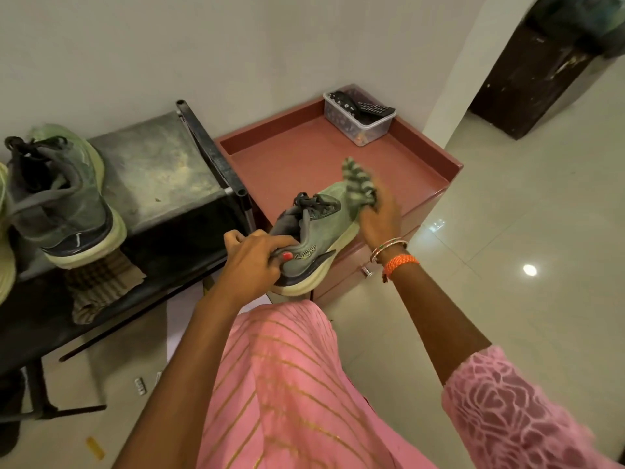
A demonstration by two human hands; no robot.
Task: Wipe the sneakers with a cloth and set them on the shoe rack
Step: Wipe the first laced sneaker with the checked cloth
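Note:
My left hand (pixel 252 258) grips the heel of a green-grey sneaker (pixel 319 231) with a pale sole, held in the air in front of me, toe pointing away. My right hand (pixel 378 220) holds a striped cloth (pixel 358 184) bunched against the toe of that sneaker. A second matching sneaker (pixel 64 201) stands on the top shelf of the dark shoe rack (pixel 155 164) at the left, heel toward me.
A reddish cabinet (pixel 304 154) with a raised rim stands right of the rack, carrying a clear plastic box (pixel 358 120) with remotes. A folded checked cloth (pixel 101 286) hangs at the rack's lower shelf. Glossy tiled floor (pixel 524 231) lies to the right. A pale shoe edge (pixel 5 231) shows at far left.

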